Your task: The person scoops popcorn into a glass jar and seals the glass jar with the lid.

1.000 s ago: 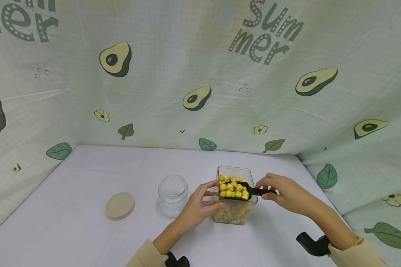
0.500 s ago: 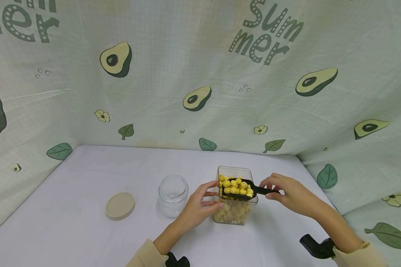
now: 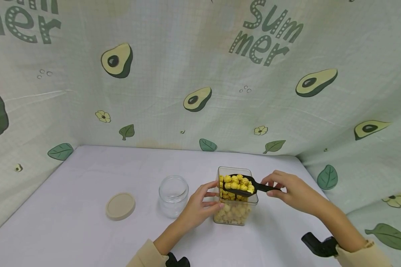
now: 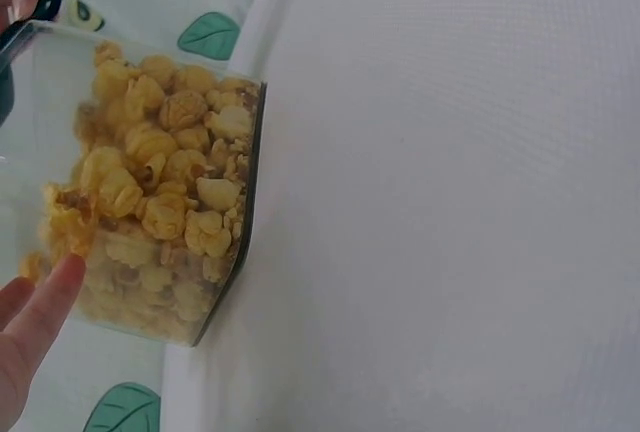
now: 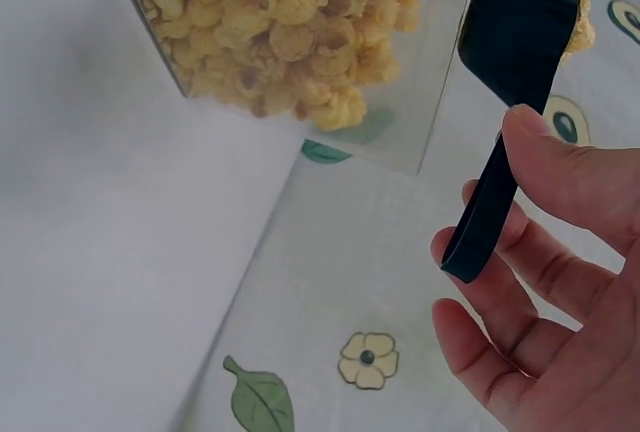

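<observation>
White tabletop (image 3: 70,185) below, black scoop (image 3: 256,185) crosswise, handle (image 3: 266,188) pointing right.

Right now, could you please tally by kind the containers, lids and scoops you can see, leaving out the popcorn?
Clear containers: 2 (round jar, boxy tub)
Beige lid: 1
Black scoop: 1
Total: 4

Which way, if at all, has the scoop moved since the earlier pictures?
Yes: in the head view, the scoop has shifted slightly rightward, away from the jar, and slightly higher in the picture.
</observation>
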Available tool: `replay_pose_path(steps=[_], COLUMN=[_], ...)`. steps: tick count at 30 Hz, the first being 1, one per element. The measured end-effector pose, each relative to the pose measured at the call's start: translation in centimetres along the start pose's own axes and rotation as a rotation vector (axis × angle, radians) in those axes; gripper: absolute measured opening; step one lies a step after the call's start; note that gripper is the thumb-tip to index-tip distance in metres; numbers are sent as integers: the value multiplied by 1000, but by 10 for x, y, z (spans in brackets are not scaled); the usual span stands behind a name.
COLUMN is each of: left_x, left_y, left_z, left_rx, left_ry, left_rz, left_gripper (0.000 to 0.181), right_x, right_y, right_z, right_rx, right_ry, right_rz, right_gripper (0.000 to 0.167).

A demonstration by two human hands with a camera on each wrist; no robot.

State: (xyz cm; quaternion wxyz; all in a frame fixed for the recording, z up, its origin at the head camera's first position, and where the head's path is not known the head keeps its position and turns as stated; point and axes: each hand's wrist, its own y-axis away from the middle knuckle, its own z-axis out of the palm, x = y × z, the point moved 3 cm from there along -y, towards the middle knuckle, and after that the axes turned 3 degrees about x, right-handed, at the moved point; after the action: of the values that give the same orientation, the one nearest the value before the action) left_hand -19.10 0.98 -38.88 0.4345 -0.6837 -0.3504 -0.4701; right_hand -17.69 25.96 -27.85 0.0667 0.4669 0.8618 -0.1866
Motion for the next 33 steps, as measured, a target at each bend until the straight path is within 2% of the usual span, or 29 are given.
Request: replay_pose_path(steps=[9, 12, 17, 19, 22, 26, 28, 31, 33], left_x=[2, 5, 12, 16, 22, 29, 30, 30, 29], left_y=[4, 9, 22, 28, 37, 48, 54, 60, 63], left_z=[-7, -13, -24, -29, -40, -58, -68, -84, -94], left_rx=[1, 16, 39, 51, 84, 172, 221, 281, 317], left_ry=[-39, -56, -17, -8, -32, -123, -172, -245, -286], left_rz=[-4, 8, 55, 95, 189, 354, 401, 409, 383], left_gripper=[64, 62, 56, 53, 49, 46, 46, 45, 45], right_x=[-6, -7, -9, -9, -11, -15, -18, -22, -24], right_y=[-1, -1, -2, -3, -5, -8, -10, -13, -14], right_z=[-1, -1, -2, -1, -1, -1, -1, -1, -1], right_rx=[9, 14, 33, 35, 38, 36, 34, 29, 28], right_ry=[-9, -8, 0, 7, 9, 2, -3, -4, -6], right_rz=[13, 7, -8, -10, -14, -23, -29, -20, -18], right_gripper=[24, 24, 24, 24, 22, 21, 21, 22, 22])
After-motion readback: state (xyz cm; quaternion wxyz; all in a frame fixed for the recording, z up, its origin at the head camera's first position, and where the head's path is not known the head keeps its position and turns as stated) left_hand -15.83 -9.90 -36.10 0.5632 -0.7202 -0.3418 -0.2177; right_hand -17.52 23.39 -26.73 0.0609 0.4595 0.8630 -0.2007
